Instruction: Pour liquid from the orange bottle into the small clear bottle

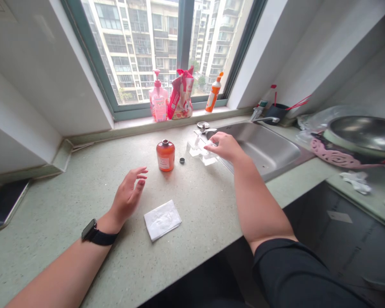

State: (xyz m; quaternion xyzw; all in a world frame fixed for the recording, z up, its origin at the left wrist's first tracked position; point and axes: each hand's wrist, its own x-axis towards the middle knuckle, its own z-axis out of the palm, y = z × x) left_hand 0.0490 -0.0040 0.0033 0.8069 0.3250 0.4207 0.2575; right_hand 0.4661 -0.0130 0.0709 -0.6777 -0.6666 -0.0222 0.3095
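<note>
My left hand (130,190) hovers above the counter with its fingers loosely curved and apart, holding nothing. To its right stands an orange-red bottle (165,156) with a pale label and an uncapped dark neck. A small black cap (182,161) lies beside the bottle. My right hand (226,146) reaches to the sink's left edge, its thumb and fingertips pinched together over a white tissue (208,159). What they grip is too small and bright to make out. A white pump top (198,140) appears to rest on the tissue. Nearer to me lies a folded white paper towel (162,220).
The steel sink (266,149) and its faucet (265,118) are at right. A pink pump bottle (158,102), a red-and-white bag (182,96) and an orange squeeze bottle (213,95) line the windowsill. A metal basin (365,132) sits far right.
</note>
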